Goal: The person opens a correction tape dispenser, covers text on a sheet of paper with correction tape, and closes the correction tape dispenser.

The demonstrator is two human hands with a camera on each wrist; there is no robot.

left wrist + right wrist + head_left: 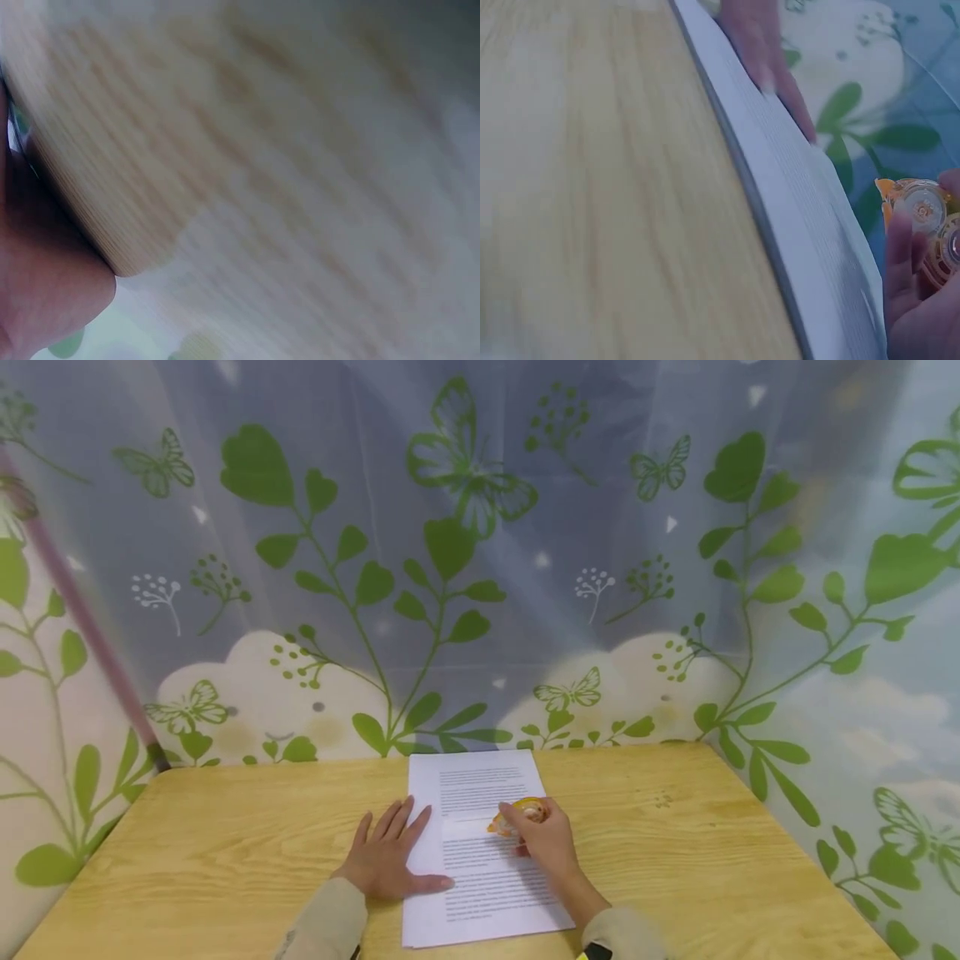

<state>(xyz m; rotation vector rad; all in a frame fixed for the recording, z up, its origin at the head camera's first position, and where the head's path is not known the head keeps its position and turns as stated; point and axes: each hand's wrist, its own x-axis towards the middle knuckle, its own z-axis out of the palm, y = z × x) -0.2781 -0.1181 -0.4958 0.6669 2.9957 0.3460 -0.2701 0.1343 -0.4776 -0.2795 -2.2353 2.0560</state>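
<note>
My right hand (549,842) holds a see-through orange correction tape dispenser (529,809) between thumb and fingers, over the middle of a stack of printed sheets (426,781). Its narrow tip points left, beside a white band between blocks of text. Two round reels show through the casing of the dispenser (924,208) in the right wrist view. On the left side of the sheets, my left hand (384,860) lies with spread fingers, its thumb reaching over the paper and the palm partly over the table.
The sheets lie on a light wooden table (247,843), close to its back edge. Behind it hangs a blue and white curtain (360,460) with green leaves and butterflies. A purple pole (90,618) slants down to the table's back left corner.
</note>
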